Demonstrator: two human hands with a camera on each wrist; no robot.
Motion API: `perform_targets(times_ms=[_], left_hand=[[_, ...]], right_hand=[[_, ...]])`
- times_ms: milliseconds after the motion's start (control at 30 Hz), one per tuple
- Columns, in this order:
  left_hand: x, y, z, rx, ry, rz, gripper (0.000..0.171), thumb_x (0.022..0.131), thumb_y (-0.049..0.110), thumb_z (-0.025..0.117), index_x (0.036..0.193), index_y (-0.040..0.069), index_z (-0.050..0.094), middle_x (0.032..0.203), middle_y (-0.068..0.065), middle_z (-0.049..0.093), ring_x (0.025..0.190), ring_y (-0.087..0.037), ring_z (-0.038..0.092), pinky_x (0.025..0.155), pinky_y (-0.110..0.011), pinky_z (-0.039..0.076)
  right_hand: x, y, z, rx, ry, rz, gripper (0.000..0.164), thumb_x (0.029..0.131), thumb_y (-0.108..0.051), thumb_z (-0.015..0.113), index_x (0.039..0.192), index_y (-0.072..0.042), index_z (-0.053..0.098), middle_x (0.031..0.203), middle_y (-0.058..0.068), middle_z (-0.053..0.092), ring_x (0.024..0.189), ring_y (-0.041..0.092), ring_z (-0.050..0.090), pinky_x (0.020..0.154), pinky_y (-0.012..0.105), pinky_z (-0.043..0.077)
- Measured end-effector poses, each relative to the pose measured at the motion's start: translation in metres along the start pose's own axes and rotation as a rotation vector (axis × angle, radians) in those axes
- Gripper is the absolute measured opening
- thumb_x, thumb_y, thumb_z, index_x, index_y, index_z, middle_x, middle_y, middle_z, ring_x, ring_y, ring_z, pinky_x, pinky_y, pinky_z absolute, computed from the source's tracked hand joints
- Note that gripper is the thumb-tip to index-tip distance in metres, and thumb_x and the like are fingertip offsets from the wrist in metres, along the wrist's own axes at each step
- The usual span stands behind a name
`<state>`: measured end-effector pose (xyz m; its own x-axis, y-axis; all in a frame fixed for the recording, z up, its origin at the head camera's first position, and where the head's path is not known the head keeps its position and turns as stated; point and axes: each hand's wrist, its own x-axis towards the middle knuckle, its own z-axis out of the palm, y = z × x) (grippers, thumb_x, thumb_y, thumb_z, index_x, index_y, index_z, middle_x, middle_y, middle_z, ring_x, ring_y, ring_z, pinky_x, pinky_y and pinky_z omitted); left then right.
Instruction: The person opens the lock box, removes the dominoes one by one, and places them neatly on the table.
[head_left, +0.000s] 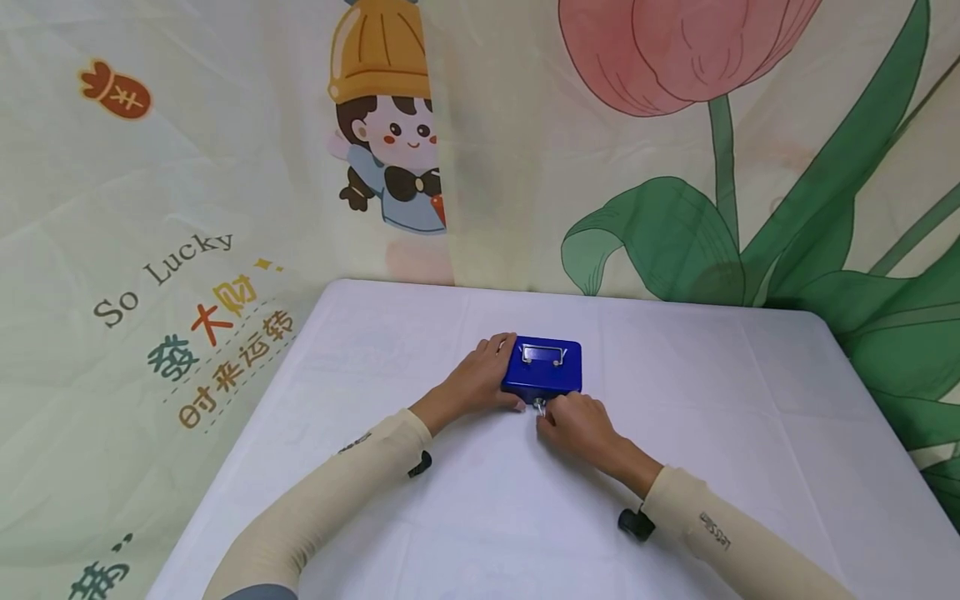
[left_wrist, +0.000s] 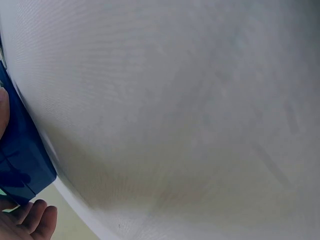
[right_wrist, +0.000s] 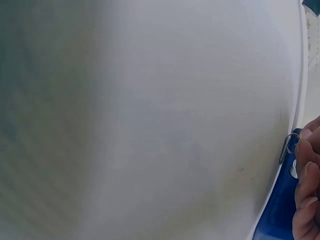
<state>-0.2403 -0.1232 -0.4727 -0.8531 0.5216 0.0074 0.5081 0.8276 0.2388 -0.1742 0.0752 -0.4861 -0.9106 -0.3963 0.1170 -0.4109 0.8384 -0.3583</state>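
Note:
A small blue metal cash box with a silver handle on its lid sits on the white table, lid down. My left hand grips its left side, the thumb at the front and the fingers toward the back corner. At the front face, my right hand pinches a small silver key at the lock. In the right wrist view, a ring with a key hanging from it shows beside the curled fingers, near the round silver lock. The fingers hide part of what they pinch.
The white tabletop has rounded far corners. Behind it hangs a printed cloth backdrop with a tulip and a cartoon figure. Each sleeved forearm has a black wrist device beneath it.

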Motion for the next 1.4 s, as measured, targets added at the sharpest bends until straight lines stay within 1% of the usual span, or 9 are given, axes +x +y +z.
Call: perform_targets(times_ms=[267, 533, 667, 900, 1100, 1300, 1400], left_hand=[[-0.0001, 0.0008, -0.0021, -0.001, -0.002, -0.006, 0.120, 0.074, 0.058, 0.082, 0.159, 0.002, 0.018, 0.158, -0.018, 0.033, 0.134, -0.032, 0.043, 0.113, -0.047, 0.040], [-0.0005, 0.0005, -0.0016, -0.001, 0.003, -0.003, 0.120, 0.074, 0.058, 0.083, 0.159, 0.001, 0.019, 0.158, -0.019, 0.033, 0.135, -0.033, 0.043, 0.113, -0.047, 0.040], [-0.0009, 0.0003, -0.0016, 0.001, 0.008, -0.001, 0.120, 0.074, 0.058, 0.083, 0.158, 0.001, 0.019, 0.158, -0.019, 0.033, 0.134, -0.033, 0.043, 0.112, -0.047, 0.041], [-0.0012, -0.0001, -0.0018, 0.001, 0.011, 0.002, 0.120, 0.074, 0.058, 0.083, 0.158, 0.001, 0.019, 0.158, -0.019, 0.033, 0.135, -0.033, 0.043, 0.112, -0.047, 0.041], [-0.0010, -0.0006, 0.0002, -0.001, 0.002, 0.000, 0.120, 0.075, 0.058, 0.083, 0.158, 0.001, 0.018, 0.158, -0.020, 0.033, 0.135, -0.033, 0.043, 0.113, -0.047, 0.040], [-0.0011, 0.0001, 0.0005, -0.020, -0.005, -0.007, 0.119, 0.075, 0.058, 0.083, 0.158, 0.001, 0.019, 0.159, -0.019, 0.033, 0.137, -0.034, 0.042, 0.114, -0.048, 0.039], [-0.0008, 0.0001, 0.0006, -0.015, -0.004, -0.010, 0.119, 0.075, 0.058, 0.082, 0.159, 0.001, 0.019, 0.159, -0.018, 0.032, 0.137, -0.033, 0.041, 0.114, -0.047, 0.039]], right_hand=[[0.0001, -0.0021, -0.0030, -0.003, 0.001, 0.010, 0.027, 0.088, -0.016, 0.075, 0.063, -0.012, 0.064, 0.050, -0.007, 0.047, 0.047, 0.008, 0.044, 0.046, 0.023, 0.034], [0.0011, -0.0018, -0.0016, -0.007, -0.012, 0.026, 0.025, 0.089, -0.018, 0.075, 0.066, -0.011, 0.066, 0.051, -0.006, 0.049, 0.048, 0.009, 0.046, 0.047, 0.023, 0.035], [0.0019, -0.0018, -0.0014, -0.002, -0.022, 0.020, 0.024, 0.089, -0.019, 0.075, 0.067, -0.011, 0.068, 0.051, -0.006, 0.050, 0.049, 0.009, 0.046, 0.048, 0.023, 0.036], [0.0026, -0.0041, -0.0036, -0.010, -0.028, 0.000, 0.020, 0.089, -0.021, 0.076, 0.075, -0.009, 0.072, 0.052, -0.006, 0.052, 0.050, 0.009, 0.047, 0.049, 0.023, 0.037], [0.0026, -0.0062, -0.0039, -0.013, -0.029, -0.005, 0.023, 0.090, -0.024, 0.076, 0.072, -0.009, 0.072, 0.051, -0.006, 0.049, 0.050, 0.009, 0.046, 0.049, 0.023, 0.036], [0.0032, -0.0063, -0.0032, -0.017, -0.026, -0.007, 0.021, 0.090, -0.025, 0.076, 0.077, -0.009, 0.073, 0.053, -0.005, 0.053, 0.051, 0.010, 0.047, 0.050, 0.025, 0.038], [0.0037, -0.0061, -0.0028, -0.013, -0.026, -0.010, 0.021, 0.089, -0.025, 0.077, 0.078, -0.008, 0.073, 0.054, -0.005, 0.054, 0.052, 0.010, 0.048, 0.050, 0.025, 0.038]])
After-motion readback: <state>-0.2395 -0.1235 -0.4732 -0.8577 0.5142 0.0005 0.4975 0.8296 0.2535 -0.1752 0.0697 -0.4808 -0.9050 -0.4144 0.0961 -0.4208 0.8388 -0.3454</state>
